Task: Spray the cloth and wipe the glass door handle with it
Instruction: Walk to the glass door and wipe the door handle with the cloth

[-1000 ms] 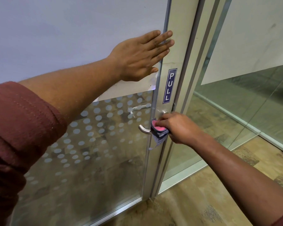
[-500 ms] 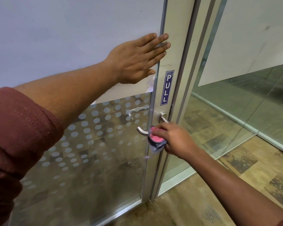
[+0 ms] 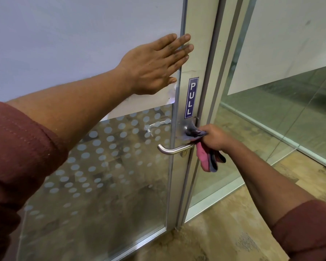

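Right hand point(image 3: 215, 137) grips soft, limp pink-and-grey cloth point(image 3: 205, 147) bunched just above curved steel lever handle point(image 3: 174, 149); left hand point(image 3: 154, 63) flat, fingers straight, higher up.

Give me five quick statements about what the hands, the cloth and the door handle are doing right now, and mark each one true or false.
1. The left hand lies flat with straight fingers against the door. True.
2. The right hand grips the cloth. True.
3. The cloth is wrapped round the free end of the lever handle. False: it is pressed against the metal plate above the lever, near its pivot, and the lever's bar is bare.
4. The sign on the door frame reads PUSH. False: it reads PULL.
5. A spray bottle is in the left hand. False: that hand holds nothing, and no bottle is in view.
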Demonstrator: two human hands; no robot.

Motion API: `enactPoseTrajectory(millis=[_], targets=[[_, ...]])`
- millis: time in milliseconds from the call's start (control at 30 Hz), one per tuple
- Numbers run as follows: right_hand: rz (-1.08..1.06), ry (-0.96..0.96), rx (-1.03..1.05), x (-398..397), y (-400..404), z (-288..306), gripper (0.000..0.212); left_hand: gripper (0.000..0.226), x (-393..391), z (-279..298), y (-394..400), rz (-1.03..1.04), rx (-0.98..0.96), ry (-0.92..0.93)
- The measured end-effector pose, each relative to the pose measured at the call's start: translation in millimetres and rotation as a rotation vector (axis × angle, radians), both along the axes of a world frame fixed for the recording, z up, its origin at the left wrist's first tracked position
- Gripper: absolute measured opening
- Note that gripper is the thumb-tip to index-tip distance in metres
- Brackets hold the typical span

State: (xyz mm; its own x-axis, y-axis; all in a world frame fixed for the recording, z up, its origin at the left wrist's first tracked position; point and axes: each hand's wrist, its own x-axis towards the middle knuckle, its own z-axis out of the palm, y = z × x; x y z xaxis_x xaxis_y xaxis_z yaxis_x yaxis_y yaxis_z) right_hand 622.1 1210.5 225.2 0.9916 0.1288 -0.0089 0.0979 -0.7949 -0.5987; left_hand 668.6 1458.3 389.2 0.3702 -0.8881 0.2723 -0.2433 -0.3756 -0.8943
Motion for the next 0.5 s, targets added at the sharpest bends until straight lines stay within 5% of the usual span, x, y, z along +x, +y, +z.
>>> enactPoseTrajectory(millis=[267, 500], targets=[[-0.296, 0.068, 0.895, -35, 19, -50, 0.018, 0.069, 3, 0, -1, -0.021, 0.007, -0.004], [-0.479, -0.028, 1.056, -57, 50, -80, 0.022, 0.069, 1, -1, -1, 0.001, -0.010, 0.009]])
